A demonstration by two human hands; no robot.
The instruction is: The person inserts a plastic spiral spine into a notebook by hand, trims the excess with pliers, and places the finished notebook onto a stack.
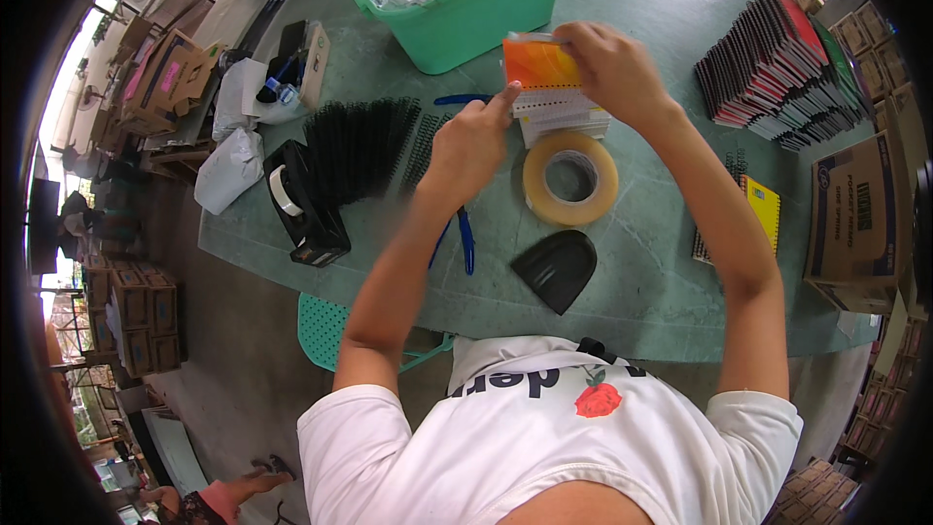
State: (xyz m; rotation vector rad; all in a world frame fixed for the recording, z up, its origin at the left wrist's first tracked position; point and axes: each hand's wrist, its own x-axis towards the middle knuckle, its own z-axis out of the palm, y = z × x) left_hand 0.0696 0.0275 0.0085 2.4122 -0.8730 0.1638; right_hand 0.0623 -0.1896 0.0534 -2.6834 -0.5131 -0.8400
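the small orange-covered notebook [540, 65] is held up over the green surface [661, 233], just above a little stack of white pads [561, 115] and the roll of tan tape [570, 178]; its long axis runs left to right; the right hand [610, 66] clasps its right end, fingers curled over the top edge; the left hand [470, 144] lies below and to the left, mostly clenched, index finger stretched up-right so its tip meets the notebook's lower left corner; whether that tip presses or merely touches is hard to tell; the right hand is plainly the nearer; black binding coils [360, 144] lie well apart to the left.
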